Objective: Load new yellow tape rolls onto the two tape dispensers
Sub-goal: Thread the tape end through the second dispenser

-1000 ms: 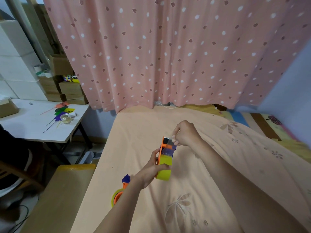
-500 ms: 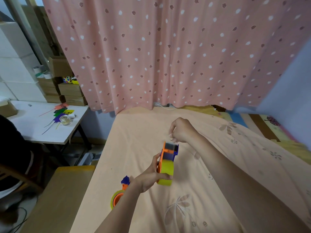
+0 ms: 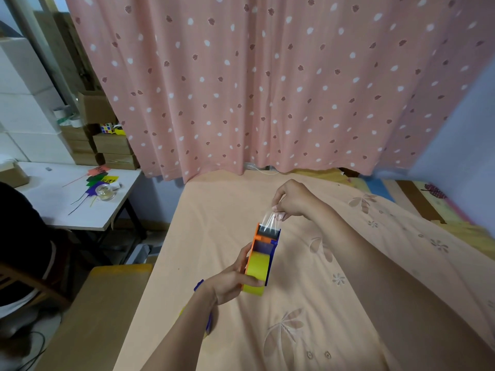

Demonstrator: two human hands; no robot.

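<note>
I see the tape dispenser (image 3: 263,253), a yellow roll (image 3: 257,271) seated in it, raised over the bed (image 3: 219,215). My left hand (image 3: 232,282) is wrapped around it; my right hand (image 3: 290,199) pinches the clear tape end (image 3: 270,220) above. My left forearm hides most of a second dispenser (image 3: 199,286).

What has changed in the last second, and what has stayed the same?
The right hand lifted off the dispenser and moved away from it, drawing out a clear strip of tape pinched in its fingers. The left hand keeps holding the dispenser with its yellow roll over the bed.
</note>
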